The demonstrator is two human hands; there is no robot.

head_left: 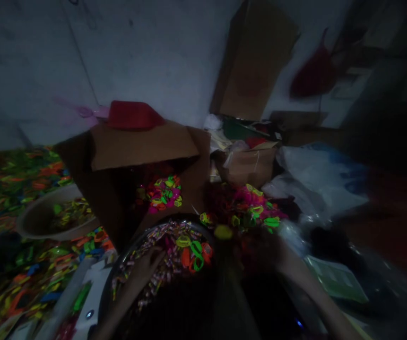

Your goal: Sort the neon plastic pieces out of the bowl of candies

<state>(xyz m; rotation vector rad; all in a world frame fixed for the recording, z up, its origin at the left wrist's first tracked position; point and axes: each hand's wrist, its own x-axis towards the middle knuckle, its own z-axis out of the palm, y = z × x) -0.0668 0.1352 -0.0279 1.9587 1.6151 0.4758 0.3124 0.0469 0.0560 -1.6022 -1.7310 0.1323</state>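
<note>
My left hand (152, 259) is over a dark round basin (108, 288), its fingers closed at a magenta plastic piece (168, 243). Small wrapped candies (157, 278) fill the basin's left part. On top of them lie neon orange, green and yellow plastic pieces (196, 255) that look like toy watches. To the right, my right hand (269, 248) is dark and smeared by motion, so its fingers do not show clearly. It is close to a pile of pink, yellow and green pieces (256, 205). A blurred yellow piece (223, 231) shows between the hands.
Behind the basin, an open cardboard box (146, 146) lies on its side with more neon pieces inside; a red container (134, 114) rests on it. At left, a pale bowl (29, 226) stands among many scattered pieces. Plastic bags (324, 177) lie at right.
</note>
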